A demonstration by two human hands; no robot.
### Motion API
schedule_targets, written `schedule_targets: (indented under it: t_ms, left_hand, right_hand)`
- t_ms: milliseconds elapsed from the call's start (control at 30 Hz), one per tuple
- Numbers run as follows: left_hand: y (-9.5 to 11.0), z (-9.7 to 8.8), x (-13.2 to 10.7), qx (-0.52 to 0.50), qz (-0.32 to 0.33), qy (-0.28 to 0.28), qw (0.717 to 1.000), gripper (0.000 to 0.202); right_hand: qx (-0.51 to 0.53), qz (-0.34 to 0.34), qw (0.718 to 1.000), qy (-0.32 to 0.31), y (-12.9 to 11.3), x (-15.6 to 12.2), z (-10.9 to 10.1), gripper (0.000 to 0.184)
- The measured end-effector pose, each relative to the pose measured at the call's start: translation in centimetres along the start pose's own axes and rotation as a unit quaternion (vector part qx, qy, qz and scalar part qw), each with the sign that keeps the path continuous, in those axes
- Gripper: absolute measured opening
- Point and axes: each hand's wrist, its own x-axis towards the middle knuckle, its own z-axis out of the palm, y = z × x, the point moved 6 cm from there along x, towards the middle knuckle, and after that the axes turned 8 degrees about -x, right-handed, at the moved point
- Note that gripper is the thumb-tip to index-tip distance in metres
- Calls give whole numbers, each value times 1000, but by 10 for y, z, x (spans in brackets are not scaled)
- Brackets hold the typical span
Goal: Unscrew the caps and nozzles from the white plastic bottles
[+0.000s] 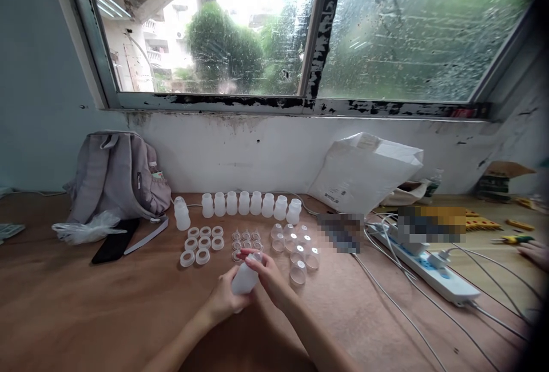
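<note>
1. Head view: the tabletop (86, 309) spreads over the lower half of the frame, and its back edge meets the white wall (240, 154) across the middle; the near edge is hard to make out around the forearms.
2. The widest open wood lies in the lower left; another stretch runs right of the forearms, bounded by grey cables (484, 310) and a white power strip (454, 287) slanting through the lower right.
3. Room is tighter above centre: a row of frosted bottles (244, 203) stands near the wall, with one capped bottle (182, 213) at its left end, just apart.
4. Between that row and the person, white rings (205, 246), clear teats (246, 237) and transparent domed caps (298, 273) form three groups from left to right.
5. A grey backpack (111, 177) closes off the left side, and a white bag (364, 171) leans against the wall at right of centre; at the far right edge, another person's hand (536, 250) shows.
6. Just below frame centre, the held bottle (244, 280) is milky and translucent, tilted with its top toward the upper right, that end partly hidden by fingers.
7. The left grip (227, 291) clasps its body; the right grip (268, 273) is curled about its top.
</note>
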Motion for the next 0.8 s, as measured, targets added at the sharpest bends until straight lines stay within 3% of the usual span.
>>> schedule_targets:
  t_ms: [100, 133, 200, 267, 333, 367, 433, 533, 633, 800]
  left_hand:
    - [4, -10, -4, 71, 38, 99, 992, 47]
    - [3, -8, -5, 46, 15, 84, 995, 44]
    - [-1, 5, -11, -90, -77, -16, 993, 36]
    - [1, 20, -21, -267, -156, -111, 944, 32]
    - [8, 25, -27, -377, -181, -126, 900, 30]
    - [10, 24, -26, -385, -174, -111, 900, 29]
    - [12, 19, -22, -309, -134, -66, 939, 27]
    - [15, 9, -16, -90, -54, 16, 994, 37]
    - [16, 5, -15, 74, -10, 72, 995, 40]
    - [16, 4, -10, 200, 81, 104, 971, 38]
  right_hand:
    - [-22, 0, 997, 78, 0, -1, -4, 31]
    - [-8, 0, 998, 69, -1, -2, -2, 32]
    - [40, 6, 999, 4, -7, -5, 6, 35]
    - [75, 18, 995, -60, -15, -9, 14, 37]
    - [85, 27, 993, -77, -20, -11, 17, 29]
    - [85, 24, 994, -63, -22, -11, 17, 24]
    - [78, 4, 997, -15, -22, -9, 16, 20]
    - [60, -14, 997, 52, -14, -6, 13, 21]
    - [56, -31, 993, 102, -7, -4, 11, 22]
    - [27, -67, 987, 144, -9, -2, 6, 24]
